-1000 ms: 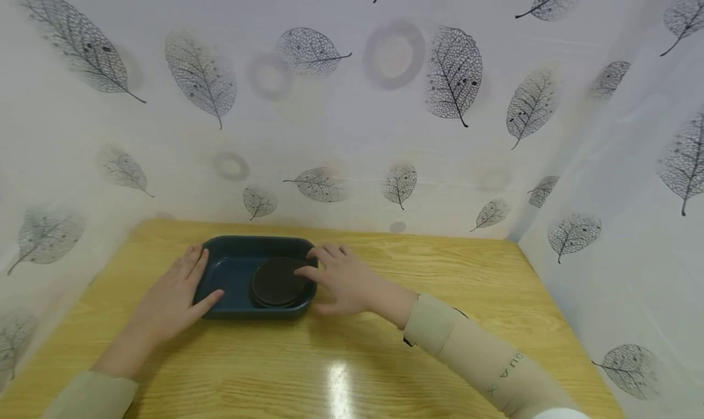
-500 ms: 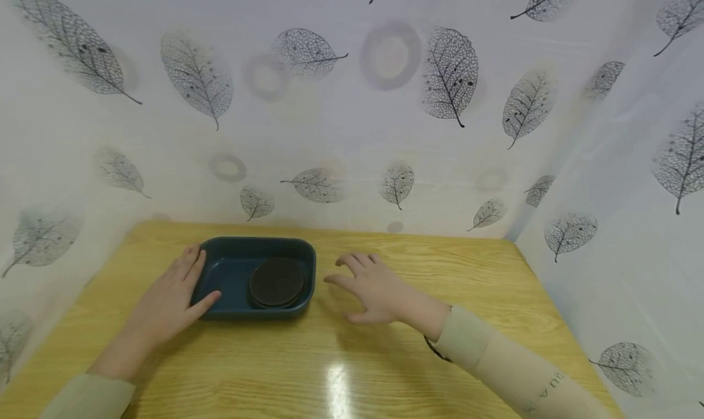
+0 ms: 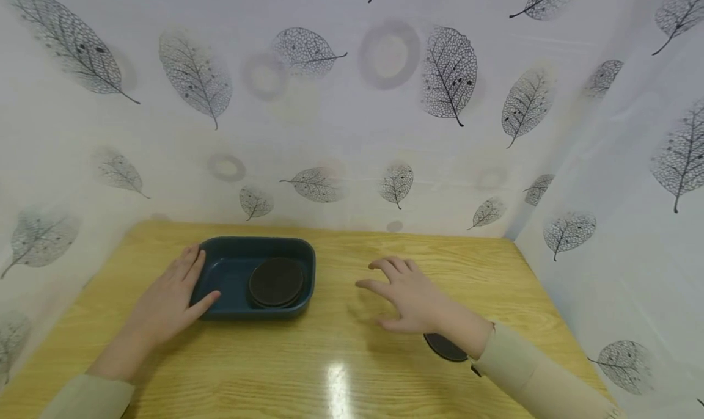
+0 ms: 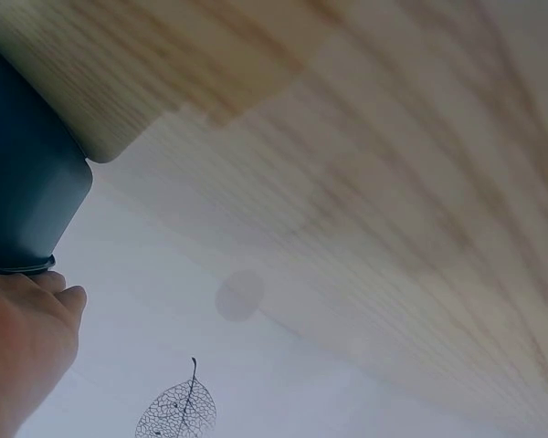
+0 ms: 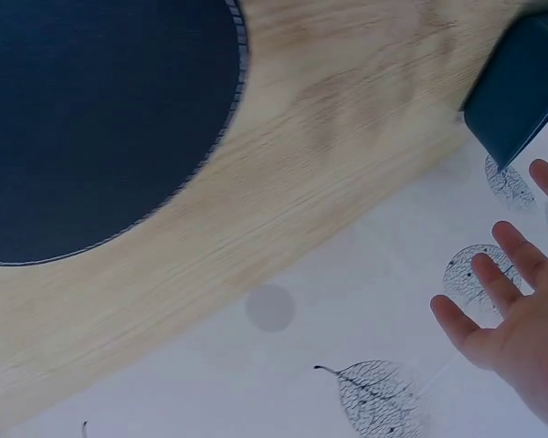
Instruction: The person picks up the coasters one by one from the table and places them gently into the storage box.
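Observation:
A dark blue rectangular tray (image 3: 227, 280) stands on the table. Round black coasters (image 3: 276, 281) lie in its right half, apparently stacked; how many I cannot tell. My left hand (image 3: 165, 300) rests against the tray's left end, its fingers along the rim and the thumb reaching over the front corner. To the right of the tray, my right hand (image 3: 409, 294) hovers with spread, slightly bent fingers and holds nothing. Partly hidden beneath that wrist is another black coaster (image 3: 445, 348) on the table. The right wrist view shows this coaster (image 5: 91, 119) large, with stitching round its edge.
The wood-grain table (image 3: 264, 364) runs back to a pale curtain (image 3: 341, 132) printed with leaves. This curtain also encloses the left and right sides. A bright glare spot lies on the table's front middle.
My right hand has drawn back from the tray's right end toward the right, bringing the coaster on the table into view. My left hand, the tray and its coasters stay in place.

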A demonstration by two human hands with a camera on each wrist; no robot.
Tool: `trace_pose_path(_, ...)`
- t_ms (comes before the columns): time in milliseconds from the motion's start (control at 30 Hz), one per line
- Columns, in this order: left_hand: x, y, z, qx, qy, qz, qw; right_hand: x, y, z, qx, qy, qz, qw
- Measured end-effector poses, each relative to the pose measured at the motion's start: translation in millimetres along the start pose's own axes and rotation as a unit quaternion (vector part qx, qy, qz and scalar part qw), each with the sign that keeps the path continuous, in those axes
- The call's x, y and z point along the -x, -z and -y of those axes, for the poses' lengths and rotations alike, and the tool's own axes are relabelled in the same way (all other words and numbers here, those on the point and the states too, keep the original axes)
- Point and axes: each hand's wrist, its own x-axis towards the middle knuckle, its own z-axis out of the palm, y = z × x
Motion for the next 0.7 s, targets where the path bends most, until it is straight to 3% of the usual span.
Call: trace_pose_path(700,-0.1,-2.0,1.6,-0.002,0.003,0.005,1.0000,78.9,-12.2,-20.7,-0.026,-0.085,-0.012,0.996)
